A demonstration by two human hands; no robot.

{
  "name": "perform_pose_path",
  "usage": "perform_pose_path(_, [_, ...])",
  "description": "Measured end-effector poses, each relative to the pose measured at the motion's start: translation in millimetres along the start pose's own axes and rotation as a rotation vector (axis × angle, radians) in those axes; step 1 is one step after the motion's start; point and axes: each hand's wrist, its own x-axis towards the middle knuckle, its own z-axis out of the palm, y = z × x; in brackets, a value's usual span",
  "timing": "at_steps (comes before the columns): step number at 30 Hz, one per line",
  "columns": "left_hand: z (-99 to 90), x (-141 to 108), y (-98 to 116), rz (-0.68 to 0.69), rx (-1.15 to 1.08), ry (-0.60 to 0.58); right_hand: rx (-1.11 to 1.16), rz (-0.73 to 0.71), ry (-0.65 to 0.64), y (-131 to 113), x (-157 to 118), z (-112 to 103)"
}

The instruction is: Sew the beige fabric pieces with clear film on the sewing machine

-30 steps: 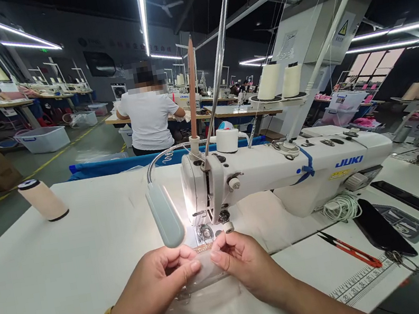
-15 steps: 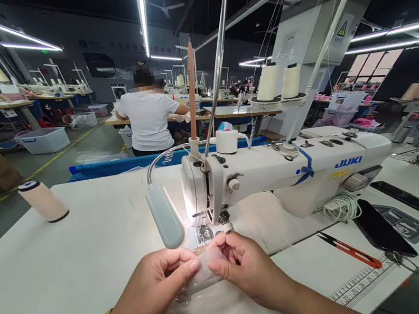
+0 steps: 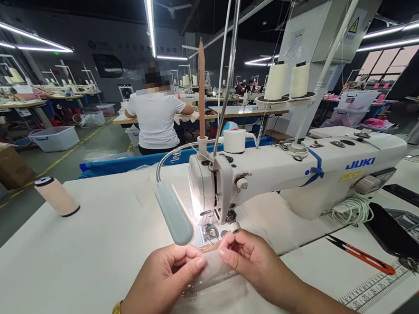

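A small piece of thin, see-through white fabric (image 3: 215, 266) is stretched between my two hands, just in front of the sewing machine's needle area. My left hand (image 3: 161, 277) pinches its left edge between thumb and fingers, with a gold bangle on the wrist. On the other side, my right hand (image 3: 253, 259) grips the right edge in a similar pinch. Behind the fabric stands the white sewing machine (image 3: 275, 167), its lamp (image 3: 174, 214) lighting the spot. A strip of brownish trim shows at the fabric's far edge.
A peach thread cone (image 3: 57, 197) stands at the table's left. Right of my hands lie red-handled snips (image 3: 364, 254), a black phone (image 3: 397, 233), a printed ruler (image 3: 370, 288) and a coiled cord (image 3: 351, 210). Ahead, a person in a white shirt (image 3: 155, 118) sits at another table.
The whole view has shifted, so things appear farther right. The fabric between my hands now looks flatter and more evenly stretched, with my fingertips slightly farther apart.
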Motion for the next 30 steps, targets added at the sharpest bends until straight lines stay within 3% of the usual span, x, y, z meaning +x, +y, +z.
perform_pose_path(8, [-1.9,-11,15,0.005,-0.032,-0.001,-0.057,-0.016,0.035,-9,-10,2])
perform_pose_path(11, [-15.4,-35,30,0.034,0.052,-0.086,-0.083,-0.058,0.010,-29,-28,10])
perform_pose_path(15, [-40.2,-50,46,0.039,0.290,-0.067,-0.107,-0.007,-0.110,-49,-40,24])
perform_pose_path(19, [-43.6,-9,37,0.045,0.448,-0.112,-0.391,0.005,-0.045,-29,-24,32])
perform_pose_path(24, [-22.9,59,3,0.047,0.476,-0.082,-0.814,-0.217,0.055,7,-7,24])
perform_pose_path(30, [-14.8,76,-17,0.118,0.497,-0.056,-0.763,-0.172,-0.097,-6,-2,-5])
